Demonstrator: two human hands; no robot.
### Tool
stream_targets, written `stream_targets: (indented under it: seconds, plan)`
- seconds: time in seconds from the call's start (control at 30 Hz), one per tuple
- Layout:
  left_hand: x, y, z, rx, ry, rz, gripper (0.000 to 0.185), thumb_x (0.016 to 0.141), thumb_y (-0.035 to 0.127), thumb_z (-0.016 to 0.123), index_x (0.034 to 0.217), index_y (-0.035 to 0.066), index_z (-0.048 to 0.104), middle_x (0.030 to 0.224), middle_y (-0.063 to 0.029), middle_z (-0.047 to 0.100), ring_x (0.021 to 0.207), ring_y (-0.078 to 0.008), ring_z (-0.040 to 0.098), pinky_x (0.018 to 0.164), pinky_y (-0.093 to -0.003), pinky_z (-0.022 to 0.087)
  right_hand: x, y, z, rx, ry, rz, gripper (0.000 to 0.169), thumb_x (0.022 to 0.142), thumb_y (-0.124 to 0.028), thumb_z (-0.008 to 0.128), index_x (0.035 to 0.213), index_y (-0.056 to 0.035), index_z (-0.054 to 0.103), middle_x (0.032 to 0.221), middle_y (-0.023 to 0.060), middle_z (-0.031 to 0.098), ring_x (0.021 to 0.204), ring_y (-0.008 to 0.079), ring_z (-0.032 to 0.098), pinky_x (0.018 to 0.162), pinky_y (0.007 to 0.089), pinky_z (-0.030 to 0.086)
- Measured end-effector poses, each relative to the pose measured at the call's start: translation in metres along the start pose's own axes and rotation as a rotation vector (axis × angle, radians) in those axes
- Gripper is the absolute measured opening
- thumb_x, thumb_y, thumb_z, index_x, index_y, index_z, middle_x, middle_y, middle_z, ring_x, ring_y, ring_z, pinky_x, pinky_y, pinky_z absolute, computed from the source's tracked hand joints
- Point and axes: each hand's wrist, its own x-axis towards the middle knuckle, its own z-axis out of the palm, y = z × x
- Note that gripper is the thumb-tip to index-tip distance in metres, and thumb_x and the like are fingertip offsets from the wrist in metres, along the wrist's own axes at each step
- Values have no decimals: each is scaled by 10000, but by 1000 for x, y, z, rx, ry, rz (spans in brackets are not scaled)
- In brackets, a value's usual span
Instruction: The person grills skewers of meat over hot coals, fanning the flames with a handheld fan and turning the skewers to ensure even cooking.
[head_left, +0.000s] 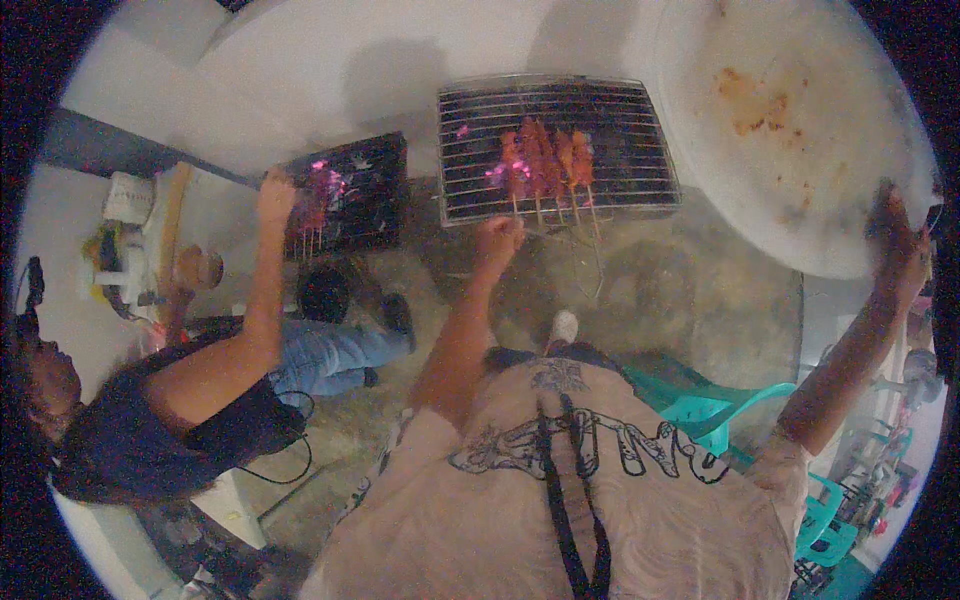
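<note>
My left hand (499, 238) is at the front edge of a wire grill rack (637, 196). Its fingers are closed at the stick end of the leftmost meat skewer (514, 169); blur hides the exact grip. Several reddish meat skewers (562, 161) lie side by side on the rack, sticks towards me, with pinkish glowing spots among them. A bent wire handle (589, 274) juts out from the rack's front. At the right, my right hand (904, 244) grips the rim of a large whitish round lid or tray (810, 165), stained brown, raised close to the camera.
To the left, another person (202, 405) reaches a hand (277, 196) over a second grill (367, 202) bearing skewers. A light wall (300, 90) rises behind both grills. A teal plastic chair or stool (705, 412) is at my right side. A black strap (559, 502) hangs over my shirt.
</note>
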Motion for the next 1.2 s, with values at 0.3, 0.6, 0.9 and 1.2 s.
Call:
stream_targets:
  seconds: [0.3, 0.6, 0.9, 1.2]
  plan:
    - [-23, 20, -31, -522, -167, -27, 168, 751, 162, 501, 761, -2, 538, 598, -16, 484, 507, -85, 434, 427, -192, 343, -16, -7, 28, 1193, -29, 250, 421, 698, -154, 589, 1013, 87, 445, 998, 129, 492, 929, 219, 454, 841, 297, 312]
    - [-31, 6, -50, -903, -237, -102, 174, 732, 152, 537, 818, 0, 527, 646, -18, 495, 540, -86, 460, 446, -176, 371, -23, 15, 55, 1469, -35, 242, 317, 708, -132, 561, 972, 33, 503, 897, 116, 534, 911, 176, 457, 836, 280, 321]
    - [-51, 29, -79, -425, 24, -11, 161, 719, 149, 535, 774, -2, 548, 589, -12, 489, 470, -76, 423, 423, -190, 329, -11, -34, 76, 554, -451, -211, 447, 724, -355, 484, 1043, -42, 478, 991, 139, 522, 1014, 301, 401, 864, 362, 309]
    - [-55, 33, -119, -112, 42, 99, 173, 739, 187, 529, 715, 21, 567, 523, 21, 455, 440, -48, 376, 397, -199, 281, 27, -73, 86, 549, -423, -575, 301, 757, -267, 425, 970, -81, 527, 963, 105, 537, 966, 277, 437, 867, 371, 294]
